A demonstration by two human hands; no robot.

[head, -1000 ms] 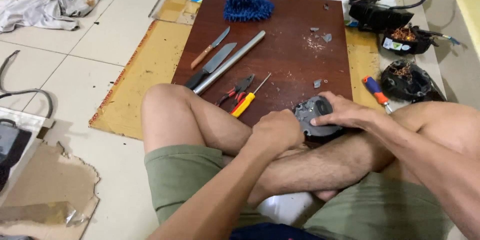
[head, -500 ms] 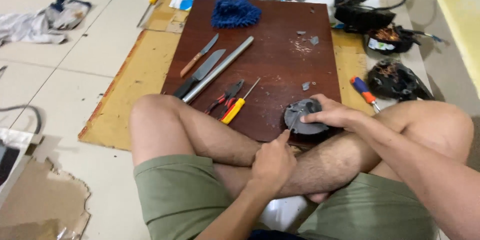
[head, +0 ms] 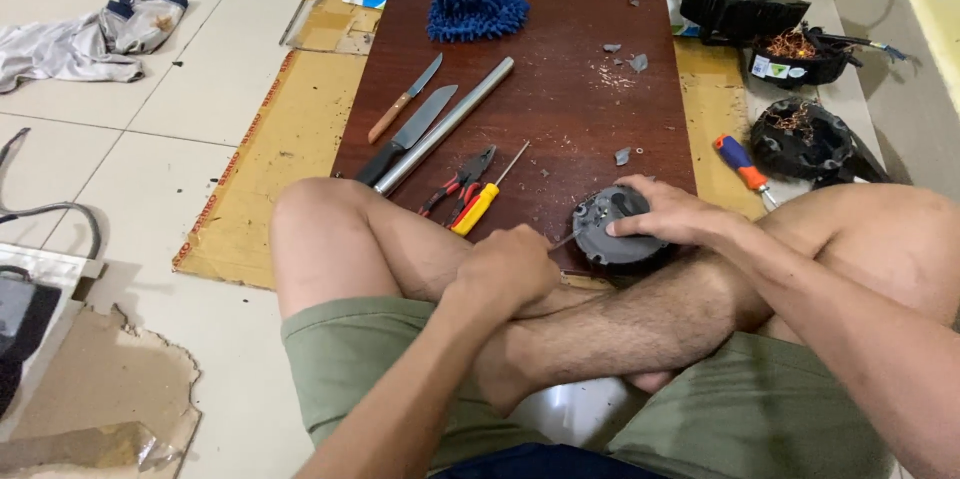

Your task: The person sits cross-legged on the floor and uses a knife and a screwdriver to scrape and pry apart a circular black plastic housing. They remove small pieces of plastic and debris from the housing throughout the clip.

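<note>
R hand (head: 668, 219) clamped on round grey plastic motor housing (head: 612, 231) at near edge of dark brown wooden board (head: 560, 89) | L hand (head: 505, 267) fisted on thin tool, tip at housing L side.

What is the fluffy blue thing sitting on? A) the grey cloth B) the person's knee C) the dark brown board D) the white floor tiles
C: the fluffy blue mop pad lies at the far end of the dark brown board, beyond the two knives and the metal tube, far from the knee and the grey cloth.
</note>
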